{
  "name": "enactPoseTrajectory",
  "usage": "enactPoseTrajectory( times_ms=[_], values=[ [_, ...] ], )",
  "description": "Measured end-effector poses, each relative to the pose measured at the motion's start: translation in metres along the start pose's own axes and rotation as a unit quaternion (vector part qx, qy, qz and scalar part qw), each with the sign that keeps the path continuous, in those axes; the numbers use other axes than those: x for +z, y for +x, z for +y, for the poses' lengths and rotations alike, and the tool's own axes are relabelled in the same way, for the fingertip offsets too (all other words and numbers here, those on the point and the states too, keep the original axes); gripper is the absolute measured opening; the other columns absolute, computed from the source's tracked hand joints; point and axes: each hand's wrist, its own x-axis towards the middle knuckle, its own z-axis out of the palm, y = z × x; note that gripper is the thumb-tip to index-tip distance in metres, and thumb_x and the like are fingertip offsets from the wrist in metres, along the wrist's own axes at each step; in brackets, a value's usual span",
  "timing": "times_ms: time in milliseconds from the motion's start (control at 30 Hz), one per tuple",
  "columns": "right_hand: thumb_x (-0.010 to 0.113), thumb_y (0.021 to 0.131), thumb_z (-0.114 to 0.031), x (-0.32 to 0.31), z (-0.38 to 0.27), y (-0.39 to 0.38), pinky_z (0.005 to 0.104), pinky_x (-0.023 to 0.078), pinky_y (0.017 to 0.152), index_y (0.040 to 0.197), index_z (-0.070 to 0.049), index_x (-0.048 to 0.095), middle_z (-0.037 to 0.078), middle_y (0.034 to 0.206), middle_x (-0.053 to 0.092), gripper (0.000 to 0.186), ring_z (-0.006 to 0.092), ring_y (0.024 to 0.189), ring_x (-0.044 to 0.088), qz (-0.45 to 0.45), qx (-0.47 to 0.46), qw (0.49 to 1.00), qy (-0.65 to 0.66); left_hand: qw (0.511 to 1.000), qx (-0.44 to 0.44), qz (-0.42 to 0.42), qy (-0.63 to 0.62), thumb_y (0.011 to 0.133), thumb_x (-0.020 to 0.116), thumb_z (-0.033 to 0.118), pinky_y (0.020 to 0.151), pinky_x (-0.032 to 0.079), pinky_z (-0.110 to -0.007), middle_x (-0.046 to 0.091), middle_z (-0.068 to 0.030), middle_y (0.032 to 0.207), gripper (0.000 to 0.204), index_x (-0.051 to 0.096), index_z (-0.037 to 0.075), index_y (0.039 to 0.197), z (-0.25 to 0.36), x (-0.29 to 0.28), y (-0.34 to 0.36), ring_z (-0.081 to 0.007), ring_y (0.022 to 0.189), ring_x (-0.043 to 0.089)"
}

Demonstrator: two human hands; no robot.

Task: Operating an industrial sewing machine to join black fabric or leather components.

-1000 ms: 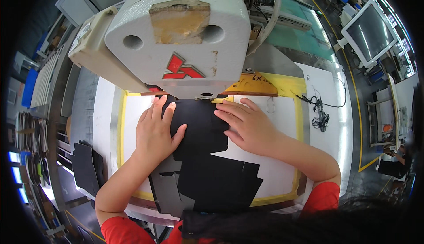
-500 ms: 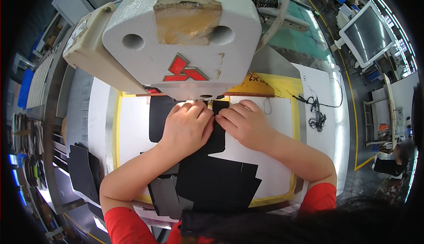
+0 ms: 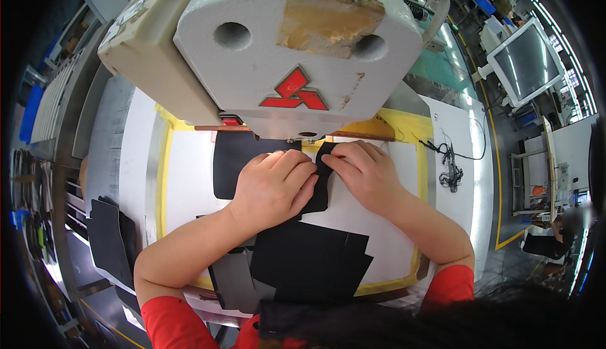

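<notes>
A dark flat panel, perhaps fabric or leather (image 3: pixel 235 159), lies under the head of a white sewing machine (image 3: pixel 278 90). My left hand (image 3: pixel 271 188), fingers curled together, grips the panel just in front of the needle area; its fingertips are partly hidden. My right hand (image 3: pixel 369 175) pinches the panel's narrow right part between thumb and fingers. Between the hands this part looks bent, with its lower end on the white work surface (image 3: pixel 385 235). More black cut pieces (image 3: pixel 309 260) lie closer to me, below my hands.
Yellow tape (image 3: pixel 419 210) borders the work surface. Tangled black thread (image 3: pixel 450 175) lies to the right. Stacked dark panels (image 3: pixel 112 235) stand at the left edge. A monitor (image 3: pixel 525 58) is at far right, and a seated person (image 3: pixel 549 241) sits beyond.
My right hand has moved slightly right, drawing the panel's right part with it; a gap now shows near the needle area. My left hand stays on the panel. The view has shifted a little.
</notes>
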Motion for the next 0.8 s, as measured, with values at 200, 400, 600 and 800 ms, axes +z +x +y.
enactPoseTrajectory(
  times_ms=[200, 400, 600, 800],
  values=[
    [0.065, 0.078, -0.007, 0.010, 0.005, 0.006, 0.0344, 0.054, 0.075, 0.094, -0.004, 0.067, 0.004, 0.097, 0.059, 0.017, 0.0215, 0.091, 0.062, -0.012, 0.041, 0.998, 0.054, 1.000, -0.013, -0.011, 0.019, 0.077, 0.071, 0.014, 0.071, 0.051, -0.034, 0.064, -0.0056, 0.105, 0.023, 0.066, 0.007, 0.099, 0.001, 0.002, 0.001, -0.0221, 0.085, 0.065],
    [0.069, 0.067, 0.001, 0.016, 0.005, 0.009, 0.0352, 0.053, 0.078, 0.094, -0.005, 0.067, 0.004, 0.100, 0.061, 0.028, 0.0231, 0.092, 0.063, -0.012, 0.046, 0.996, 0.078, 0.997, -0.037, -0.038, 0.055, 0.080, 0.069, 0.017, 0.078, 0.051, -0.035, 0.064, -0.0080, 0.113, 0.027, 0.065, 0.006, 0.104, 0.001, 0.005, -0.002, -0.0242, 0.096, 0.065],
    [0.069, 0.063, 0.002, 0.021, 0.004, 0.011, 0.0351, 0.053, 0.078, 0.094, -0.005, 0.066, 0.004, 0.099, 0.060, 0.032, 0.0231, 0.091, 0.063, -0.012, 0.044, 0.996, 0.073, 0.995, -0.039, -0.052, 0.075, 0.081, 0.069, 0.018, 0.082, 0.051, -0.037, 0.063, -0.0096, 0.115, 0.028, 0.064, 0.005, 0.106, 0.003, 0.007, -0.004, -0.0257, 0.103, 0.064],
    [0.062, 0.076, -0.007, 0.023, 0.004, 0.013, 0.0339, 0.052, 0.080, 0.092, -0.002, 0.061, 0.006, 0.099, 0.057, 0.017, 0.0231, 0.095, 0.061, -0.018, 0.021, 0.998, 0.058, 0.993, -0.044, -0.066, 0.084, 0.082, 0.068, 0.019, 0.084, 0.051, -0.036, 0.062, -0.0099, 0.117, 0.030, 0.064, 0.004, 0.108, 0.003, 0.006, -0.005, -0.0262, 0.107, 0.063]
  ],
)
